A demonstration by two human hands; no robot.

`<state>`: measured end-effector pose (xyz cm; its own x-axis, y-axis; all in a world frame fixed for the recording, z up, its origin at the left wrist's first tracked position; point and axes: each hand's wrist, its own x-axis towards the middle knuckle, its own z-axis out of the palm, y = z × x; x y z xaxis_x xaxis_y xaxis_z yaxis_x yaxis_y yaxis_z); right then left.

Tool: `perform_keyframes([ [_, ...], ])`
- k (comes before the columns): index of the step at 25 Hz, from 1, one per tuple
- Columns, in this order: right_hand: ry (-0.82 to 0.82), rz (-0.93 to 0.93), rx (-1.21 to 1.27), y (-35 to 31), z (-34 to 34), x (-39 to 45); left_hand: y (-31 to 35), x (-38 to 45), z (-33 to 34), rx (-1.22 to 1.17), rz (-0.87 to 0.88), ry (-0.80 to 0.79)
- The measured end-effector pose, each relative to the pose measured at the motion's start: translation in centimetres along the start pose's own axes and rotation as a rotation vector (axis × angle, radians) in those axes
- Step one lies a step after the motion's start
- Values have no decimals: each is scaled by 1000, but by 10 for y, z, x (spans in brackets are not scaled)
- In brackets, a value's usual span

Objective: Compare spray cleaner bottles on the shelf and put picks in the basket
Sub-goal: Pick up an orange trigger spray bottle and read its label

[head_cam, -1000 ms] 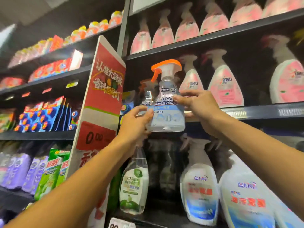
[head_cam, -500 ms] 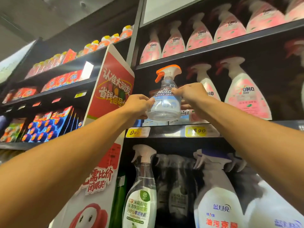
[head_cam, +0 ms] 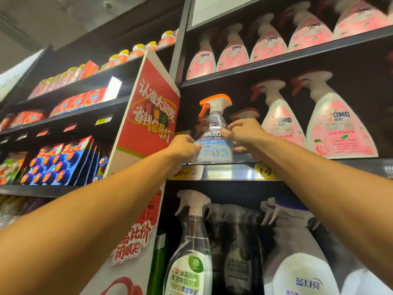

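A clear spray cleaner bottle (head_cam: 213, 135) with an orange trigger and a blue-white label stands upright at the front edge of the middle shelf (head_cam: 231, 171). My left hand (head_cam: 184, 149) grips its lower left side. My right hand (head_cam: 244, 135) pinches its right side at label height. Another orange-trigger bottle (head_cam: 246, 114) stands just behind it, mostly hidden by my right hand. No basket is in view.
Pink spray bottles (head_cam: 282, 122) fill the middle shelf to the right and the shelf above (head_cam: 234, 53). A red promotional sign (head_cam: 148, 120) juts out at the left. Below stand a clear green-labelled sprayer (head_cam: 191, 252) and white bottles (head_cam: 302, 273). Yellow price tags (head_cam: 187, 173) line the shelf edge.
Both hands have carried the orange-trigger bottle up and away from me to the middle shelf, where its base now sits at the shelf's front edge. The view has tilted upward.
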<state>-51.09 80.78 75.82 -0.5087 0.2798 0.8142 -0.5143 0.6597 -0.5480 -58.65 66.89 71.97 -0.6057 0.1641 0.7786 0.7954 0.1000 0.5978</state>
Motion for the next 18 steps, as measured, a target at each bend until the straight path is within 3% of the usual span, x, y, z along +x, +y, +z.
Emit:
perform_keyframes([
  [9, -80, 52, 2, 6, 7, 5, -8, 4, 6, 51, 8, 88],
  [18, -123, 9, -181, 4, 6, 0, -8, 2, 1, 205, -40, -1],
])
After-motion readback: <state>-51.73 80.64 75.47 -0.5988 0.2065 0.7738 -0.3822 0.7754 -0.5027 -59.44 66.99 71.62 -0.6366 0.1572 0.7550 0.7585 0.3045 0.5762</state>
